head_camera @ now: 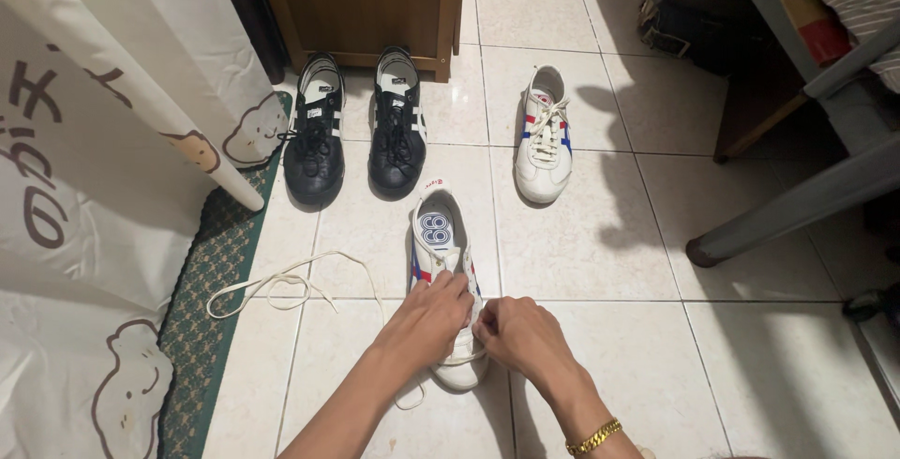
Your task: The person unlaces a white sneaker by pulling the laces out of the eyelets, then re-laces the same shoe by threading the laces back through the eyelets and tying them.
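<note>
Glossy tiled floor point(581, 262); both hands' fingers point(459, 292) pinching cream laces point(281, 283) on white leather sneaker point(439, 234).

A home, by the look of it: a pale tiled floor point(600, 253) with shoes lined up before a wooden cabinet point(361, 4) at the far side, a cartoon-bear curtain point(84, 187) and a green mat point(211, 271) on the left, furniture legs point(797, 206) on the right.

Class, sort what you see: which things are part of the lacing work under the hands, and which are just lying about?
In use: left hand, right hand, near white shoe, loose lace.
Lying about: black shoe pair, far white shoe, green mat.
</note>
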